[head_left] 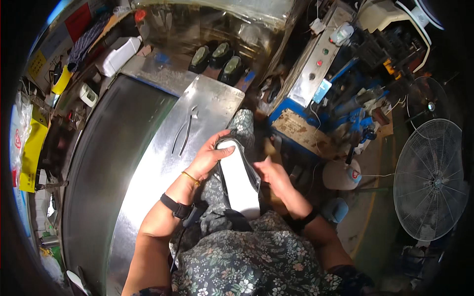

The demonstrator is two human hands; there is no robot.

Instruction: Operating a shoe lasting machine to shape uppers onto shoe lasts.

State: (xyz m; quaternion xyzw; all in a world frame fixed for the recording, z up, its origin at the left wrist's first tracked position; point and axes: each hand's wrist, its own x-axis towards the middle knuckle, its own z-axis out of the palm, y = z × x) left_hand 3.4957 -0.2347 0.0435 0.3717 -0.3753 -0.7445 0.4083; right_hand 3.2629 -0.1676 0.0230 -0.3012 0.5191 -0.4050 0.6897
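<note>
A shoe upper (251, 172), black and wrapped around a shoe last with a flat white underside (238, 180), rests tilted over my lap with the white side up. My left hand (212, 157) is closed around its far end, thumb pressed on the white face. Beside its right edge, my right hand (274, 175) has its fingers bunched together and pointing at the black material. Whether those fingers pinch something is too small to make out. To the left, a pair of metal pliers (187, 133) lies on the shiny metal table (155, 153).
A dark conveyor belt (108, 158) curves along the left. Several black shoes with greenish undersides (200, 58) stand at the back, near a white plastic jug (120, 55). A machine with a button panel (316, 66) is at the back right. A large fan (434, 182) stands far right.
</note>
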